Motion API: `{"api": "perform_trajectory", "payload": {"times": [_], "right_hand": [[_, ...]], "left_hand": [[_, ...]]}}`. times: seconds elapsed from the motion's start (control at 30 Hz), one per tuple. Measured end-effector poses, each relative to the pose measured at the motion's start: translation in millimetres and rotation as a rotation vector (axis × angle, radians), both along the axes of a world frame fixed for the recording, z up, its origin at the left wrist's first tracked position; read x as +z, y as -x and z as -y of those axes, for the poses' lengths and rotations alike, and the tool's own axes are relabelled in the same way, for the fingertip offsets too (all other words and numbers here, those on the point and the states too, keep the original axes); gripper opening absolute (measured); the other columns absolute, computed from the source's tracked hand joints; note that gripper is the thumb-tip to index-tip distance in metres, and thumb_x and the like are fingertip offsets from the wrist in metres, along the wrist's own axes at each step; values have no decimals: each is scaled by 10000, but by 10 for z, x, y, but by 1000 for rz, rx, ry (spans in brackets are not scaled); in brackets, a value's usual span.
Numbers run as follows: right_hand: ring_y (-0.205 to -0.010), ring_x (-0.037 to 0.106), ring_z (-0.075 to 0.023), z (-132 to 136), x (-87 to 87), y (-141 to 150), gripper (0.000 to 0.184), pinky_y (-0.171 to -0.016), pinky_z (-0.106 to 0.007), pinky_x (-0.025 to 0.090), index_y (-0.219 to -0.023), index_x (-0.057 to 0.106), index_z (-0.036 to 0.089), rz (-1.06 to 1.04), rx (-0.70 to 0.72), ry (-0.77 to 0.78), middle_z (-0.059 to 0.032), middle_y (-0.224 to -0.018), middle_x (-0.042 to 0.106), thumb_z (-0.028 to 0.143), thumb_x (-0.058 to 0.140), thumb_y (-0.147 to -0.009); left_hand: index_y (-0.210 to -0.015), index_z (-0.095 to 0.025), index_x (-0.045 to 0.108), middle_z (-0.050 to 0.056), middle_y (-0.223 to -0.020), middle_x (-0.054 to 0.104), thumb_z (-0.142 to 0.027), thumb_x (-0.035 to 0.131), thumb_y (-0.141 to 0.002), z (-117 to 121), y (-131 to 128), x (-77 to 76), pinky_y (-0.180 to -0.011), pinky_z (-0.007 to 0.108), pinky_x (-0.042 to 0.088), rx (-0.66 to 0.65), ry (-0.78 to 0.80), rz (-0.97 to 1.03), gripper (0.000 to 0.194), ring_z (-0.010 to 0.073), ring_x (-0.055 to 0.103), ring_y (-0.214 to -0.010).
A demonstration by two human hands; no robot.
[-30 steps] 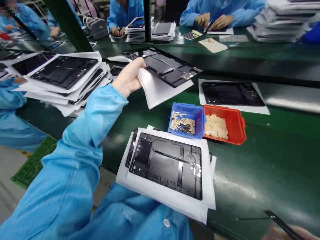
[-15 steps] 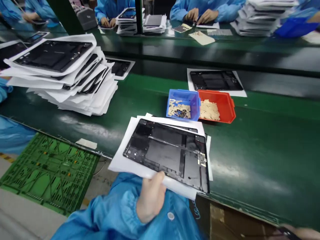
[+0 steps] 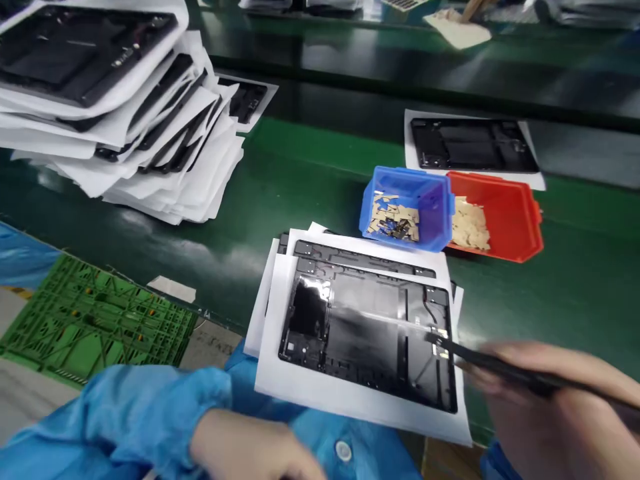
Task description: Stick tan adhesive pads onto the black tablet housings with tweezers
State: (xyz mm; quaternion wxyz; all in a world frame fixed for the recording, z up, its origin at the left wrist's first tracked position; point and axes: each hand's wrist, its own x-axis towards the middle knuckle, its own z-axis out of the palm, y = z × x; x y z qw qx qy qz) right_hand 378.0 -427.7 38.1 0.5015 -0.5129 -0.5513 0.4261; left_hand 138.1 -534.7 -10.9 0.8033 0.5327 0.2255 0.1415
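- The right hand (image 3: 565, 413), at the lower right of the frame, gripped a slim black tool (image 3: 485, 359) between closed fingers, its tip pointing left.
- The left hand (image 3: 255, 447) was blurred at the bottom edge, left of centre; whether its fingers were open or closed could not be told.
- The dark panel (image 3: 365, 327) lay at the centre, slightly right, on a white sheet (image 3: 350, 410), with similar panels and sheets beneath.
- The tool tip was over the bright metallic parts (image 3: 440, 343) at the panel's right end; blur hid whether it touched them.
- In my judgement, good work there called for a light, steady tip kept to those small parts, clear of the thin cable (image 3: 430, 310) just above.
- Since the sheets underneath overlapped unevenly, steadying the panel's lower edge with the free hand would probably have stopped it sliding.
- A blue bin (image 3: 439, 223) and a red bin (image 3: 513, 227), both holding small beige pieces, stood side by side just beyond, well placed to reach without dragging a sleeve over the panel.
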Motion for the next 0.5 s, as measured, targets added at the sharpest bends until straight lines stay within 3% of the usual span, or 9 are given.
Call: {"api": "perform_trajectory", "payload": {"times": [0.03,0.07,0.17,0.2,0.27,0.33,0.43,0.5], "right_hand": [[-555,599,-182,-111,-9,122,149,-460,-300,447,-810,727,250,-16,26,39,-58,-720,654,387,686,-768],[-565,602,-175,-223,-35,249,157,-485,-290,455,-799,724,241,-39,62,80,-51,-700,650,391,683,-775],[-548,581,-136,-526,-205,597,168,-522,-258,462,-756,703,209,-213,130,185,-27,-641,631,368,665,-793],[-531,567,-120,-606,-277,686,169,-516,-243,457,-742,694,200,-289,123,205,-17,-619,620,357,658,-795],[-514,551,-101,-728,-411,807,155,-515,-225,451,-735,681,193,-397,87,226,-1,-598,605,335,653,-790],[-518,548,-97,-802,-517,861,146,-519,-225,451,-739,676,191,-418,48,232,2,-606,596,328,652,-786],[-511,536,-98,-837,-629,871,160,-512,-235,452,-743,665,189,-362,3,245,1,-621,586,341,643,-790],[-506,539,-102,-818,-689,863,175,-502,-237,452,-750,648,186,-303,2,256,2,-616,585,350,627,-808]], "left_hand": [[-1010,-142,663,53,-916,701,-386,560,-858,-123,129,78,-746,240,531,-35,-224,-41,305,180,674,-829],[-933,-157,666,26,-840,695,-341,533,-880,-283,223,136,-702,225,522,27,-444,-137,233,151,661,-750],[-947,-162,621,39,-911,665,-281,474,-924,-906,307,140,-753,281,509,468,-967,-637,190,159,620,-815],[-988,-150,606,61,-969,651,-276,474,-927,-1121,290,85,-781,300,506,534,-1080,-749,193,171,610,-866],[-985,-135,599,76,-994,630,-284,509,-912,-1475,230,-64,-803,328,501,513,-1246,-877,188,193,594,-914],[-919,-139,611,56,-914,627,-268,526,-902,-1677,179,-194,-746,324,506,419,-1361,-921,156,193,596,-857],[-839,-149,623,26,-794,628,-163,481,-908,-1718,196,-247,-627,289,500,374,-1484,-922,158,167,596,-734],[-844,-147,628,21,-806,646,-109,470,-900,-1650,273,-211,-644,280,519,406,-1512,-883,172,156,606,-740]]}}
